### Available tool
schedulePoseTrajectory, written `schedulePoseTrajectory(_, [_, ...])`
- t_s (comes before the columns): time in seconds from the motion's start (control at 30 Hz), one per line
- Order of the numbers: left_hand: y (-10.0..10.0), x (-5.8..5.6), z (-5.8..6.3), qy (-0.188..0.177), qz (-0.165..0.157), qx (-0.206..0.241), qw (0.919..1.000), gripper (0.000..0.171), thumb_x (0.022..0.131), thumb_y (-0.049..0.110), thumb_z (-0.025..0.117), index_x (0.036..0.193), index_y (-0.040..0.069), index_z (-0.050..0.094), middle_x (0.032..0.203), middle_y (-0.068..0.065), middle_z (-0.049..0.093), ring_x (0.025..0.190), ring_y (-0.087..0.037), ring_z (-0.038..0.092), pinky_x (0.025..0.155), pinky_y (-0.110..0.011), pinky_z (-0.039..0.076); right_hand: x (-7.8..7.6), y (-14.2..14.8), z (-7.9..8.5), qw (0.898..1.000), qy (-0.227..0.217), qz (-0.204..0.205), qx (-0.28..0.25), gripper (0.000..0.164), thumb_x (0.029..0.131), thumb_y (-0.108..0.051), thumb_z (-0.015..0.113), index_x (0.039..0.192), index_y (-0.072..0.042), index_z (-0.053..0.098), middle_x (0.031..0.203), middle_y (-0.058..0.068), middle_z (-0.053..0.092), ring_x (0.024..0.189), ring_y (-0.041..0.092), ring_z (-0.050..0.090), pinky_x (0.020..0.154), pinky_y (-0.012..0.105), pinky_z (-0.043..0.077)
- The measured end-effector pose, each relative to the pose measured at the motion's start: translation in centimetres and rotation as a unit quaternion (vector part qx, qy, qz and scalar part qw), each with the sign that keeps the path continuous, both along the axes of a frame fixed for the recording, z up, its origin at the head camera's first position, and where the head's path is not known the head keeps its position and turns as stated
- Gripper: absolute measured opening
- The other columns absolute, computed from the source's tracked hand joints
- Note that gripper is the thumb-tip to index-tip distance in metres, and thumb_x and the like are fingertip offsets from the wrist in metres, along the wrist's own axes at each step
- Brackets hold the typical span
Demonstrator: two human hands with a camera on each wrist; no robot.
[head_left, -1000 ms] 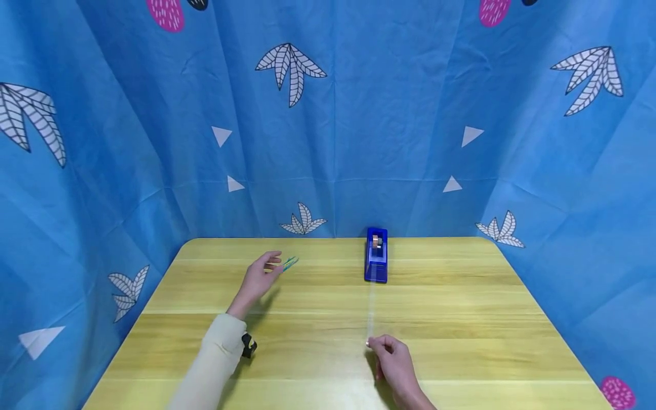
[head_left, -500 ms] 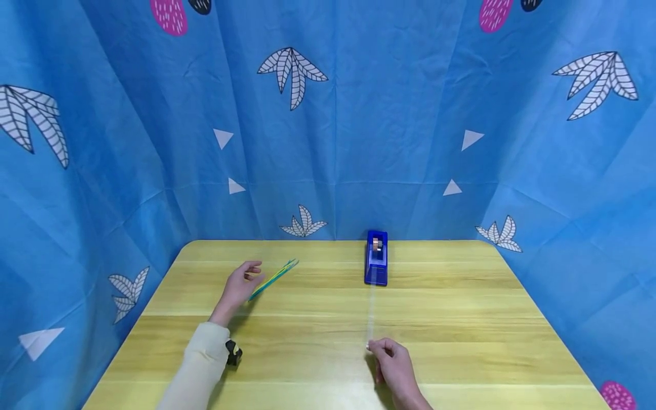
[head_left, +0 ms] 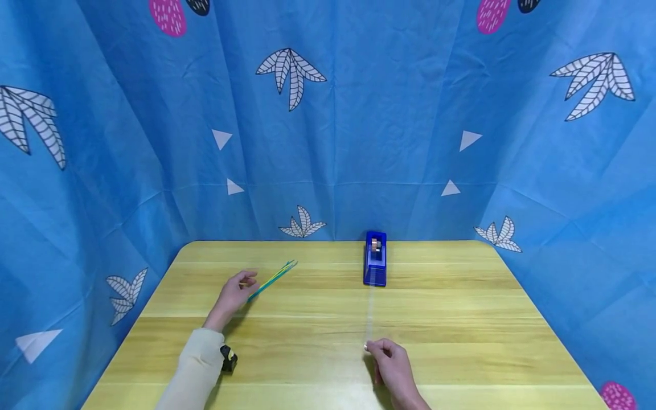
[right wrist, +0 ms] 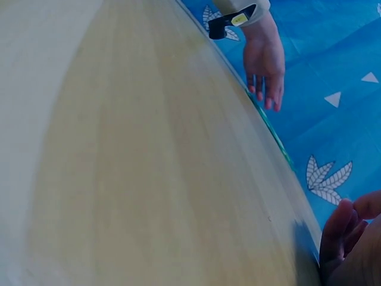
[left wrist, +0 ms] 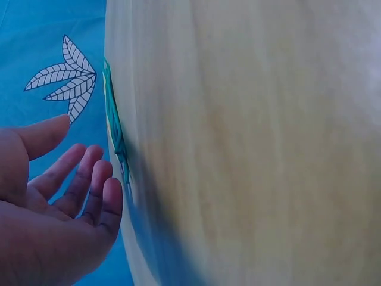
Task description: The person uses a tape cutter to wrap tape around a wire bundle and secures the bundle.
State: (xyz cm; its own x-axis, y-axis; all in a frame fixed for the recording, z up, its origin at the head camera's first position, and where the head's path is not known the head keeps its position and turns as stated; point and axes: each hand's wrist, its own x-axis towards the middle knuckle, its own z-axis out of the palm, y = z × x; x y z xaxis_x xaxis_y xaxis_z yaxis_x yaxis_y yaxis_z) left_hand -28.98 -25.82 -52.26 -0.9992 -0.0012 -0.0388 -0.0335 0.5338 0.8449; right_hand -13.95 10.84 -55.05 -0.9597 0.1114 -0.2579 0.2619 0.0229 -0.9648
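In the head view a blue tape dispenser (head_left: 375,273) stands at the back of the table, right of centre. A clear strip of tape (head_left: 370,313) stretches from it toward the front, and my right hand (head_left: 393,364) pinches its end between thumb and forefinger. On the left, a bundle of thin teal and yellow strands (head_left: 274,280) lies slantwise on the table; its exact kind is unclear. My left hand (head_left: 234,295) hovers by the bundle's near end. The left wrist view shows the left hand's fingers (left wrist: 83,187) loosely bent, thumb apart, holding nothing.
The light wooden table (head_left: 318,364) has rounded back corners. Blue curtain (head_left: 389,131) printed with leaves and triangles surrounds its back and sides. A black device (head_left: 228,360) is strapped at the left sleeve's cuff.
The left hand has let go of the strand bundle and drawn back toward the near left, leaving the bundle on the table. The right hand stays almost still with the tape.
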Motion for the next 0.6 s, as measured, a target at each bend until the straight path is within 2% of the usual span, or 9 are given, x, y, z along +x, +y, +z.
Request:
schedulePoseTrajectory(0.3, [-0.17,0.58,-0.42,-0.019,0.009,0.012,0.9997,0.044,0.101,0.008,0.065,0.141,-0.005,0.055,0.127,-0.024,0.061,0.113,-0.032,0.057,0.083,-0.027,0.049,-0.18,-0.13,-0.03,1.0,0.002,0.002,-0.001,0.022,0.1,-0.016,0.065,0.095,0.005,0.066,0.06,-0.004,0.049,0.046,0.007,0.043,0.043,0.019,0.04])
schedulePoseTrajectory(0.6, [0.06,0.33,-0.79,-0.029,0.002,0.015,0.9995,0.041,0.098,0.004,0.067,0.137,-0.006,0.058,0.124,-0.024,0.062,0.111,-0.032,0.058,0.087,-0.033,0.051,-0.16,-0.17,-0.11,1.0,0.001,-0.001,0.002,0.022,0.1,-0.016,0.065,0.093,0.005,0.066,0.059,-0.004,0.049,0.046,0.008,0.043,0.043,0.019,0.039])
